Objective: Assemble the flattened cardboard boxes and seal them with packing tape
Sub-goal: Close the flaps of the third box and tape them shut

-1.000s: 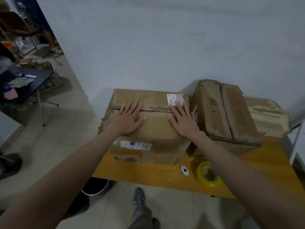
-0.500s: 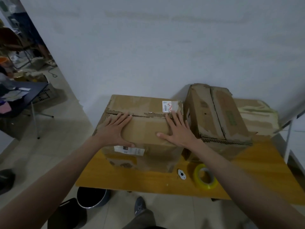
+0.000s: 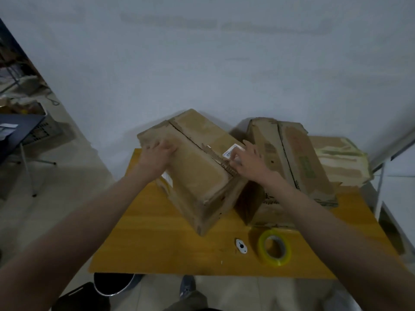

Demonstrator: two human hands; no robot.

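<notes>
- Box (image 3: pixel 197 171) is turned now – half a sec ago it sat square to the table edge w/ both palms flat on top; now one corner points at the near edge and the top seam runs diagonally, far-left to near-right.
- Looks tipped too, near corner low, far end up by the wall; can't tell if it's fully off the table (image 3: pixel 157 248).
- My read: it's being swung round to line the seam up for taping. No fresh tape visible on that seam, so sealing looks not yet done.
- Left hand (image 3: pixel 157 154) – on the box's far-left top edge, fingers curled over that edge, gripping it.
- Right hand (image 3: pixel 246 163) – at the near-right end of the seam, beside the white label (image 3: pixel 232 150); fingertips bent in on the ragged flap edge, looks like a pinch, blur makes it unsure.
- Tape roll (image 3: pixel 274 247) lies flat on the table near the front-right, untouched, well apart from both hands.
- Small white tag (image 3: pixel 241 245) sits just left of the roll.
- Second box (image 3: pixel 292 158) stands right of the first one, close beside the right hand.
</notes>
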